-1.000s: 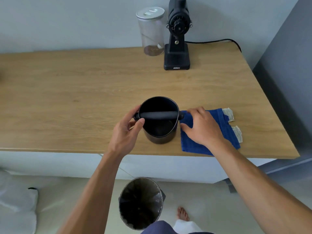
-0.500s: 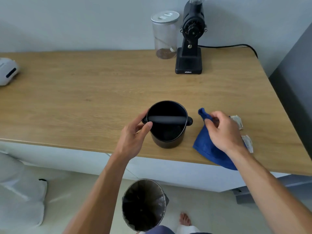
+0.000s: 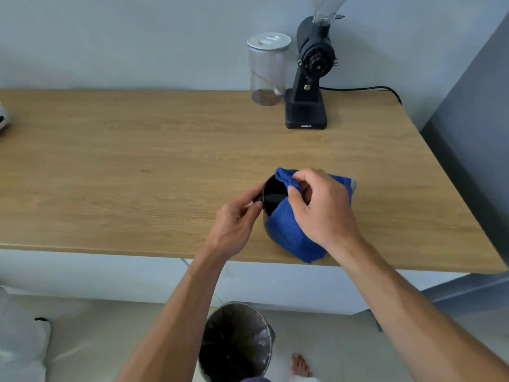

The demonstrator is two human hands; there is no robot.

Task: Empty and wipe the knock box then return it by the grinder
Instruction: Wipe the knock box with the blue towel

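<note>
The black knock box (image 3: 271,193) stands upright on the wooden counter (image 3: 137,172) near its front edge. Most of it is hidden behind a blue cloth (image 3: 289,230). My left hand (image 3: 237,224) grips the box's left side, at the end of its knock bar. My right hand (image 3: 322,208) holds the blue cloth bunched over the box's right rim and opening. The black grinder (image 3: 309,81) stands at the back of the counter, well apart from the box.
A clear jar with a white lid (image 3: 267,70) stands left of the grinder, whose cable (image 3: 366,89) runs right. A lined bin (image 3: 237,343) sits on the floor below the counter edge. A white object (image 3: 2,119) is at the far left. A bare foot (image 3: 301,365) is beside the bin.
My right hand lifted the blue cloth off the counter and brought it left, onto the knock box. My left hand kept its hold on the box.
</note>
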